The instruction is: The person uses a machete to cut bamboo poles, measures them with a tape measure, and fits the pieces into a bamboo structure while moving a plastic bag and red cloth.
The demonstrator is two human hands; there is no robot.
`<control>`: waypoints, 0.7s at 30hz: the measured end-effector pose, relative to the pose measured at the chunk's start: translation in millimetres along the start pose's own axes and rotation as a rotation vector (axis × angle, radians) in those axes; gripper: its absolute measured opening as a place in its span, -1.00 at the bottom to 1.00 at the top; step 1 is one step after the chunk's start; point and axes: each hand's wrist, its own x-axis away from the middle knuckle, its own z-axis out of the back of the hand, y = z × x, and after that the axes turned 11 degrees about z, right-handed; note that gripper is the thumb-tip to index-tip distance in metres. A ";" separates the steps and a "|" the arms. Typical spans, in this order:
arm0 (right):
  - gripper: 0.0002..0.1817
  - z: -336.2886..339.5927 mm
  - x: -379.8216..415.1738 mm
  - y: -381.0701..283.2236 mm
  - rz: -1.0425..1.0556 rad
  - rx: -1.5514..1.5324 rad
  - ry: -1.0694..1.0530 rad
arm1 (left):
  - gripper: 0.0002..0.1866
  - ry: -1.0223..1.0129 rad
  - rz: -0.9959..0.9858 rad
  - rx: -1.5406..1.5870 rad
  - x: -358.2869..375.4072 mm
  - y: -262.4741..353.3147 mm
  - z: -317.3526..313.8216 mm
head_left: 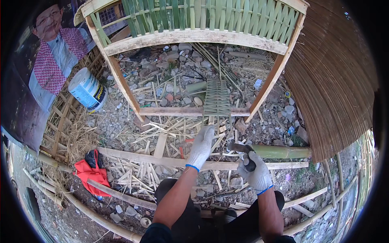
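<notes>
Gripping a dark tool, the right hand is farther off; the left hand, fingers narrowed, contents unclear, is just nearside of the woven bamboo panel, long axis pointing away over the lower rail, near its right end.

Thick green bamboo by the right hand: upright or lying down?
Lying down: the bamboo stretches sideways from near the right hand to the brown mat.

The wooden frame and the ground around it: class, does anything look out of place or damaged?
Pale strips lie strewn untidily over the stony ground. The red bag sits crumpled beside them. A small woven panel lies across the bottom rail, oddly apart from the weave above. No damage shows.
</notes>
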 end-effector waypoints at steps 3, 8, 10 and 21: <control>-0.80 5.0 -1.0 0.1 -0.019 0.040 -0.083 | -0.38 0.005 0.042 -0.047 -0.2 -2.7 3.0; -0.65 6.5 3.4 -1.2 0.046 0.712 -0.220 | -0.39 0.031 0.002 -0.153 9.8 6.1 -0.7; -0.46 0.2 9.1 -1.1 0.118 1.111 -0.296 | -0.41 0.043 -0.008 -0.170 9.6 3.7 -5.5; -0.41 -10.9 15.8 6.4 0.331 1.686 -0.556 | -0.48 0.030 -0.007 -0.208 24.8 16.2 -10.4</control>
